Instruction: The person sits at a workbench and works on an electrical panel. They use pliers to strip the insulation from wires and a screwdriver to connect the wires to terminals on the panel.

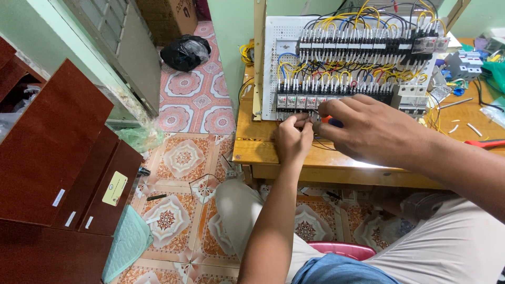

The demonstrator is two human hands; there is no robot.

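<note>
A white perforated panel [272,63] stands on a low wooden table [263,152], carrying rows of relays and terminal blocks wired in yellow, blue and black. My left hand [293,138] pinches a thin wire at the panel's bottom row. My right hand [363,129] grips a small screwdriver [332,122] with an orange and blue handle, its tip at the lower relay row [297,101]. Both hands touch just under that row.
Dark red wooden cabinets [58,158] stand at the left. A black bag [185,51] lies on the patterned tile floor [184,152]. Red-handled pliers [486,143] and loose wire bits lie on the table's right side. A pink stool [342,248] is under me.
</note>
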